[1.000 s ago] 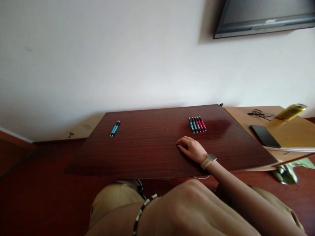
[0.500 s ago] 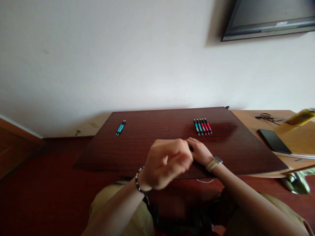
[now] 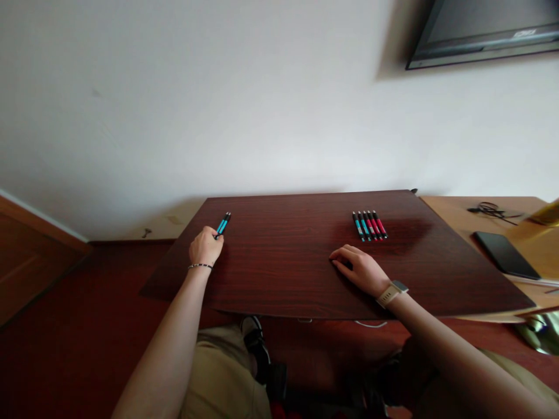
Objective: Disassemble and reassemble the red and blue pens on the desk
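At the left of the dark wooden table, two blue-and-black pens lie side by side, slanting. My left hand is at their near ends, with its fingers closed around the lower part; the fingertips are partly hidden. My right hand lies on the table right of the middle, loosely bent, with a gap between thumb and fingers and no object seen in it. Just beyond it is a row of several pens, blue ones on the left and pink-red ones on the right.
The dark table stands against a pale wall. To its right a lighter wooden desk holds a black phone, a coiled black cable and a yellow item at the picture's edge. A screen hangs above.
My left hand has moved from in front of my right hand out to the two blue pens at the left. My right hand stays on the table. The view has shifted slightly left.
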Tool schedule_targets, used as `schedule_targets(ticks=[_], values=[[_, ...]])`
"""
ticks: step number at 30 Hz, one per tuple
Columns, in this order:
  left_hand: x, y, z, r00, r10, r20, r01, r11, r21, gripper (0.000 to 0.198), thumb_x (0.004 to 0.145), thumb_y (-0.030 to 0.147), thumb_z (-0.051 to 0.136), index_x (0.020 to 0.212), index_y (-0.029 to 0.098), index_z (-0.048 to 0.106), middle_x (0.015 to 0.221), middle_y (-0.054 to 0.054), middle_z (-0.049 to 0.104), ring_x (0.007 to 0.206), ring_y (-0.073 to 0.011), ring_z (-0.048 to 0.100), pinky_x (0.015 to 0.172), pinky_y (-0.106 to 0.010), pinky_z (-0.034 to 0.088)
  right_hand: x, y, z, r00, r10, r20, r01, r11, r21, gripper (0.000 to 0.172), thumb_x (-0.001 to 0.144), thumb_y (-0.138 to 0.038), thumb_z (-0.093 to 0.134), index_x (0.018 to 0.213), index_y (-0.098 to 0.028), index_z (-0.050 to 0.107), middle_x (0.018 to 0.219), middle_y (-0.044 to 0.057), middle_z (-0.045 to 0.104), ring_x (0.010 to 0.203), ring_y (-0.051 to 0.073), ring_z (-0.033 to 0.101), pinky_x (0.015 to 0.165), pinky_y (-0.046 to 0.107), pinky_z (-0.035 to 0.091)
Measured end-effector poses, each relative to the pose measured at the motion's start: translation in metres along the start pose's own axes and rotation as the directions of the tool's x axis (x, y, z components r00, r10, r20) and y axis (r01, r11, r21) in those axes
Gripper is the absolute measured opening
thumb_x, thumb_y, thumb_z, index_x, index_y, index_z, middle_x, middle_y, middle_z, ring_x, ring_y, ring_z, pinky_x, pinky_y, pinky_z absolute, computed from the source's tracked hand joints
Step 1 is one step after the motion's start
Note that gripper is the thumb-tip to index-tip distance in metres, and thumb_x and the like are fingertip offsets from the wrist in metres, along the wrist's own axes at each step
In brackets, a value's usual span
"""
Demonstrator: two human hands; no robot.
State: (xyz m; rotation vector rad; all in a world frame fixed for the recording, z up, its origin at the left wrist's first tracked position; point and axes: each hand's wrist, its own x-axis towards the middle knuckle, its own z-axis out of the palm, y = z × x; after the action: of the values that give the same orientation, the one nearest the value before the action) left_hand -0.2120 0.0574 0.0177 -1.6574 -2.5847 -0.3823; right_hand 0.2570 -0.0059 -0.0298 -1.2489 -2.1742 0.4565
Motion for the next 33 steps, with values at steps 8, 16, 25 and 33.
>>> schedule_targets(ticks=[8, 16, 25, 33], values=[[0.004, -0.017, 0.018, 1.0, 0.012, 0.015, -0.013, 0.999, 0.053, 0.031, 0.098, 0.048, 0.056, 0.111, 0.023, 0.07, 0.113, -0.014, 0.077, 0.101, -0.0341, 0.072, 0.082, -0.039, 0.052, 0.0, 0.003, 0.002, 1.0, -0.016, 0.0, 0.016, 1.0, -0.015, 0.018, 0.102, -0.03, 0.055, 0.108, -0.025, 0.071, 0.102, 0.007, 0.071, 0.095, 0.025, 0.067, 0.089, 0.039, 0.055], [0.008, -0.011, 0.022, 0.999, -0.007, 0.036, 0.005, 0.999, 0.046, 0.034, 0.098, 0.044, 0.054, 0.113, 0.02, 0.074, 0.112, -0.019, 0.077, 0.104, -0.0387, 0.073, 0.084, -0.043, 0.053, 0.0, 0.006, 0.003, 0.999, -0.032, -0.005, 0.032, 1.0, 0.0, 0.015, 0.102, -0.029, 0.057, 0.109, -0.026, 0.07, 0.102, 0.007, 0.07, 0.094, 0.025, 0.067, 0.088, 0.039, 0.055], [-0.009, 0.016, 0.013, 0.962, 0.273, 0.01, -0.273, 0.961, -0.033, 0.026, 0.103, 0.038, 0.053, 0.106, 0.022, 0.073, 0.103, -0.013, 0.079, 0.095, -0.033, 0.074, 0.08, -0.038, 0.05, 0.001, 0.004, 0.001, 1.0, -0.026, -0.014, 0.026, 1.0, 0.018, 0.015, 0.101, -0.027, 0.059, 0.106, -0.026, 0.072, 0.102, 0.007, 0.071, 0.094, 0.025, 0.068, 0.088, 0.038, 0.054], [-0.067, 0.084, 0.002, 0.684, 0.718, -0.132, -0.711, 0.614, -0.342, 0.011, 0.106, 0.029, 0.055, 0.103, 0.022, 0.063, 0.097, -0.004, 0.073, 0.082, -0.0194, 0.069, 0.074, -0.03, 0.048, 0.005, 0.005, -0.003, 0.994, 0.106, -0.035, -0.098, 0.98, 0.176, 0.022, 0.098, -0.033, 0.063, 0.118, -0.027, 0.069, 0.096, 0.004, 0.074, 0.085, 0.023, 0.07, 0.082, 0.037, 0.054]])
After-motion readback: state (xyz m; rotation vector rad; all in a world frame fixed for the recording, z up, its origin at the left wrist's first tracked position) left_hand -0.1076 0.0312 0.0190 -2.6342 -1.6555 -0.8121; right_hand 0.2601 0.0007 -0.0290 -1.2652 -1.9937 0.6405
